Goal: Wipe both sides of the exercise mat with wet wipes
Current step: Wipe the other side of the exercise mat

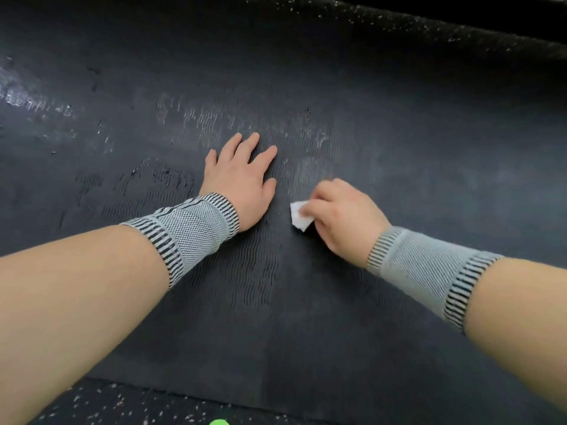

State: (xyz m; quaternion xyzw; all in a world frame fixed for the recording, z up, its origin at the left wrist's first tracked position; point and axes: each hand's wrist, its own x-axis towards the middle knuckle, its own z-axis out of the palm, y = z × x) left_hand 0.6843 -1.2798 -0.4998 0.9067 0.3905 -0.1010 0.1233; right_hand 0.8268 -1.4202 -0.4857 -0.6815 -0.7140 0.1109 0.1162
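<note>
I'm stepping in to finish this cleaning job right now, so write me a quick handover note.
Left hand: flat, fingers spread, pressing the exercise mat down.
Right hand: pinches a crumpled wet wipe against the mat.
Done: damp streaks show on the mat beyond the hands.
Left: the mat's near part looks dry; whether the underside has been wiped cannot be told.

Below you, along the near edge of your view, you see a strip of dark floor (101, 403) flecked all over with small pale specks, and the same speckled floor shows again as a band along the far side at the upper right. A small bright green thing (219, 422) pokes in at the bottom edge, too cut off to tell what it is. Beyond the far band the top right corner (491, 13) falls into plain black shadow.
</note>
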